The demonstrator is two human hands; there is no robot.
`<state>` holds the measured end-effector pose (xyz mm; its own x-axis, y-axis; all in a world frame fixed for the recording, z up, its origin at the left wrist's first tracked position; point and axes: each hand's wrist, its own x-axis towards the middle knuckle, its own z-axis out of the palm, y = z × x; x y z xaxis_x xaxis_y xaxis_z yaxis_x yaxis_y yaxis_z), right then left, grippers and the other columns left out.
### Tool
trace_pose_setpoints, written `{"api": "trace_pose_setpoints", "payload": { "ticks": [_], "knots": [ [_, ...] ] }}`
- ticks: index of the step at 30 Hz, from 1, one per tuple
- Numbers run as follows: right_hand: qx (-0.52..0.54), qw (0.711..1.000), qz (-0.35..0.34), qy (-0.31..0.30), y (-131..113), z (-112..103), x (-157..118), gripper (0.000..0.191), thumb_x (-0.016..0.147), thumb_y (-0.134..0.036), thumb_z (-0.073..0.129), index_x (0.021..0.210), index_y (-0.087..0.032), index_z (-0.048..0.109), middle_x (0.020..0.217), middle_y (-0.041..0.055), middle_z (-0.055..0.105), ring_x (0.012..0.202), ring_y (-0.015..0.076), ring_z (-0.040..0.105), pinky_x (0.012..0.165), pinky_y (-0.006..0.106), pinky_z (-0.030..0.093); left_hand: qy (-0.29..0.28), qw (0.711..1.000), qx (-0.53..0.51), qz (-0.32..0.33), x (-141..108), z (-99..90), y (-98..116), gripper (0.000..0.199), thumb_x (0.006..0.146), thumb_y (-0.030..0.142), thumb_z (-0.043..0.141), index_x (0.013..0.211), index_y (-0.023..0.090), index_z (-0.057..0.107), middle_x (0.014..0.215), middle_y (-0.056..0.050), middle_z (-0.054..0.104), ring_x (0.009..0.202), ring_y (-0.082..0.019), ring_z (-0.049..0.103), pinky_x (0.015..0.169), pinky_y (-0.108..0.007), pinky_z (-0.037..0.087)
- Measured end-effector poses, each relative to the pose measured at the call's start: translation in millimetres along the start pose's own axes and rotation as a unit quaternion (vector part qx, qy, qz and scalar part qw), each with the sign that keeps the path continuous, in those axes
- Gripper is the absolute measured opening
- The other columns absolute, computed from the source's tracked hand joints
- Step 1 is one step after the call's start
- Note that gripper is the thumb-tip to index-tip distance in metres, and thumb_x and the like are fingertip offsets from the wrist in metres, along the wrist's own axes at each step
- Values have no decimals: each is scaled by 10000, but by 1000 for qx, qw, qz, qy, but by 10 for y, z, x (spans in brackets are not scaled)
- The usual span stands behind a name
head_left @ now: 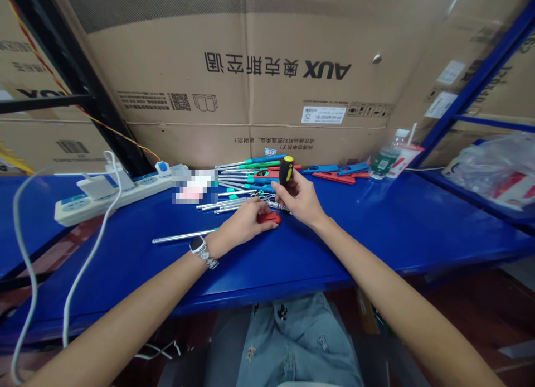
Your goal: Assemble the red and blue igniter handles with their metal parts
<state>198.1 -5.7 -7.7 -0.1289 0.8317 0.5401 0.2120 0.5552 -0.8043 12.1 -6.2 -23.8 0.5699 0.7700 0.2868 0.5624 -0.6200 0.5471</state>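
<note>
My left hand (244,217) is closed around a small red plastic handle-like piece (272,218) and presses it on the blue table top (200,272). A screwdriver (286,170) with a black and yellow handle stands nearly upright in my right hand (304,198). Its tip points down by the red piece; I cannot tell whether they touch. Behind my hands lies a pile of silver tubes (234,180) with green, blue and red plastic parts. One separate silver tube (181,237) lies left, partly behind my left wrist, which wears a watch (199,246).
Red handles (334,177) and blue handles (320,169) lie behind right, near a bottle (384,158) and cup (405,157). A white power strip (137,189) with plugs and cables stands left. Large cardboard boxes (267,102) wall off the back. Blue posts (472,80) rise right.
</note>
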Motion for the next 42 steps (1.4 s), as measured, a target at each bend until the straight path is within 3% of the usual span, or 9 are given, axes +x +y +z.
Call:
{"api": "trace_pose_setpoints", "payload": {
  "ticks": [9, 16, 20, 23, 28, 33, 37, 40, 42],
  "knots": [
    [-9, 1000, 7, -9, 24, -17, 31, 370, 861, -574, 731, 990, -255, 594, 741, 15, 644, 619, 190, 622, 537, 334, 528, -5, 1000, 0, -5, -7, -10, 6, 219, 868, 363, 744, 829, 187, 621, 914, -58, 650, 798, -203, 606, 727, -347, 493],
    [80, 993, 66, -56, -9, 25, 33, 457, 821, -556, 783, 1078, -274, 533, 670, -36, 666, 429, 146, 575, 405, 279, 461, -19, 999, -39, 4, -11, -6, -17, 198, 897, 359, 719, 936, 170, 672, 940, -64, 672, 830, -202, 611, 756, -346, 490],
    [110, 985, 86, -98, -35, 4, 40, 449, 924, -624, 620, 1172, -258, 547, 683, -43, 632, 441, 113, 567, 369, 226, 413, -19, 999, -33, 7, -13, -10, -17, 208, 891, 379, 723, 886, 177, 673, 894, -53, 655, 793, -199, 598, 731, -346, 483],
    [122, 977, 101, -146, -67, -51, 71, 470, 932, -655, 568, 1095, -216, 612, 793, -1, 655, 507, 109, 609, 350, 211, 389, -10, 1000, -26, 8, -6, -7, -22, 203, 874, 374, 738, 878, 180, 676, 903, -55, 641, 788, -199, 598, 731, -351, 488],
    [106, 987, 89, -83, -65, -39, 102, 481, 718, -572, 844, 813, -225, 524, 725, -13, 669, 483, 124, 614, 354, 222, 384, 1, 1000, -12, 8, -3, 0, -24, 209, 867, 378, 739, 840, 189, 655, 894, -50, 638, 781, -198, 596, 715, -346, 489],
    [121, 984, 122, -44, -25, 48, 65, 506, 714, -553, 861, 914, -257, 502, 623, -39, 661, 436, 150, 610, 353, 247, 429, -15, 999, -35, 3, -4, 0, -28, 220, 880, 393, 721, 873, 179, 670, 912, -54, 659, 791, -197, 609, 711, -331, 486],
    [148, 978, 113, -90, -62, -29, 52, 481, 830, -621, 729, 1101, -240, 616, 662, -49, 637, 445, 124, 614, 391, 246, 491, -14, 1000, -12, -9, -2, 0, -23, 235, 865, 399, 742, 862, 174, 675, 878, -52, 649, 764, -198, 596, 701, -337, 471],
    [147, 973, 118, -130, -118, -113, 68, 476, 811, -627, 734, 1011, -198, 685, 808, 14, 701, 548, 154, 687, 392, 247, 494, -6, 1000, -9, -7, -3, -1, -13, 250, 865, 419, 743, 840, 183, 666, 873, -53, 649, 772, -203, 596, 686, -337, 473],
    [124, 980, 107, -113, -142, -123, 84, 431, 757, -571, 808, 910, -185, 693, 807, 29, 709, 550, 162, 685, 367, 243, 456, 1, 1000, -9, -7, -4, -2, -9, 246, 856, 412, 751, 825, 188, 654, 888, -54, 654, 773, -200, 600, 688, -339, 483]
  ]
}}
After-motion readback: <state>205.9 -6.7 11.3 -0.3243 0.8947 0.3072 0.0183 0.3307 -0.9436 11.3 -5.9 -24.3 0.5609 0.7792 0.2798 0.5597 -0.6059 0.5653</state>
